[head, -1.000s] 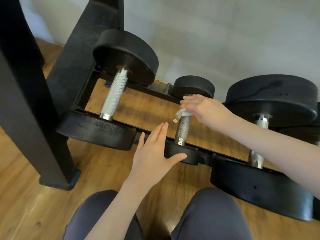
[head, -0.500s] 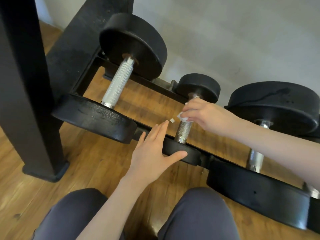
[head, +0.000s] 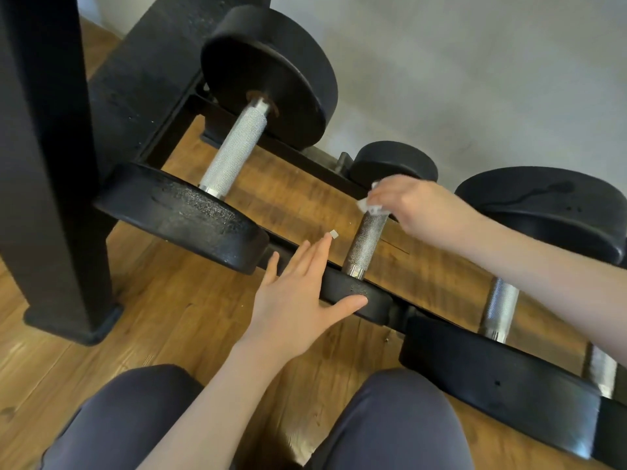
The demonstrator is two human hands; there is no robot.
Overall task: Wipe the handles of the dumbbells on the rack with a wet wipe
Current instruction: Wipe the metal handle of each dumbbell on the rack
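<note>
Now my right hand (head: 424, 212) pinches limp wet wipe (head: 369, 206) round far end of small dumbbell's knurled handle (head: 366, 244); my left hand (head: 298, 293), fingers straight, steadies its heavy near plate (head: 356, 296).

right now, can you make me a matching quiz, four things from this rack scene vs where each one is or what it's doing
Things:
1. left hand
2. right hand
3. wet wipe
4. large dumbbell

States:
A. pinched at the top of the small dumbbell's handle
B. at the rack's left end, untouched
C. fingers straight, against the small dumbbell's near weight
D. holding the wipe on the handle

Pairs: 1-C, 2-D, 3-A, 4-B
</note>
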